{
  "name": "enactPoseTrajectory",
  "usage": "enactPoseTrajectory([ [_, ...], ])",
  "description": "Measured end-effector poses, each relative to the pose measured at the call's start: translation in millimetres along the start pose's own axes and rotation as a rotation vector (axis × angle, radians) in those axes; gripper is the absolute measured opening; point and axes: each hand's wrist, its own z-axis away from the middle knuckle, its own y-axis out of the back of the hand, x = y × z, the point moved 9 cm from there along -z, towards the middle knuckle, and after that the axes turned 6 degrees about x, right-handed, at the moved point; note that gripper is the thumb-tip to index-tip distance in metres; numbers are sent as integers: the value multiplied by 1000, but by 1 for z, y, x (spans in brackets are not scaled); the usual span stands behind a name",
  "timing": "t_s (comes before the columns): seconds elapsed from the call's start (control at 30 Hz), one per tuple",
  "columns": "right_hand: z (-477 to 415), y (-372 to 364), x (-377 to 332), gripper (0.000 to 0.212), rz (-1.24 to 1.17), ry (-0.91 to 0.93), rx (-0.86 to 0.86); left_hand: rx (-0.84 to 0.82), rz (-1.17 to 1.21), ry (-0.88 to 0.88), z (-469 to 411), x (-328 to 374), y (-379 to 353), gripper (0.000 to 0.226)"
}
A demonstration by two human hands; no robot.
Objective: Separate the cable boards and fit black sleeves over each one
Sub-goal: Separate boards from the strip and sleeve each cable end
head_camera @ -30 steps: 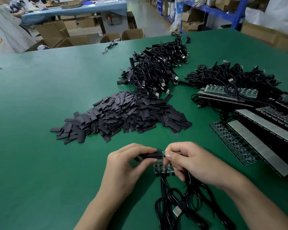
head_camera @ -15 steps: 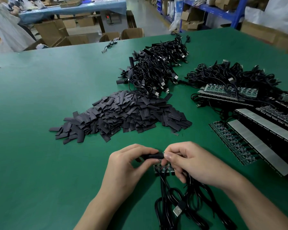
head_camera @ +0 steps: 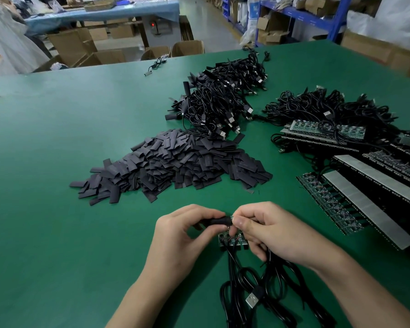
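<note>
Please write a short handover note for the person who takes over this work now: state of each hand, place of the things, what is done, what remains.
Left hand pinches a black tubular sleeve. Right hand pinches a small green cable board at the sleeve's mouth; the fit looks unfinished.
A strip of joined green boards with black cables lies under the hands.
Pile of flat black sleeves ahead; heap of apparently sleeved cables behind it; unseparated green board panels on the right.
Left: finish this sleeve, then the rest.

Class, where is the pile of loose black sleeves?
Head view: the sleeve pile lies mid-table, nearer than the cable heap, left of the board strips.
</note>
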Motion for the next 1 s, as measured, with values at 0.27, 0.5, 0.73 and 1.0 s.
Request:
enactPoseTrajectory([
  [0.27,2,-3,-2,31,12,-11,-22,-26,-86,-20,0,3,0,24],
  [0.5,4,2,-11,33,110,23,11,-24,-17,53,-1,-4,0,13],
  [0.73,6,1,-13,36,136,9,6,-3,-7,9,-1,3,1,14],
  [1.0,5,0,-7,26,68,10,-5,12,-61,-94,0,11,2,20],
])
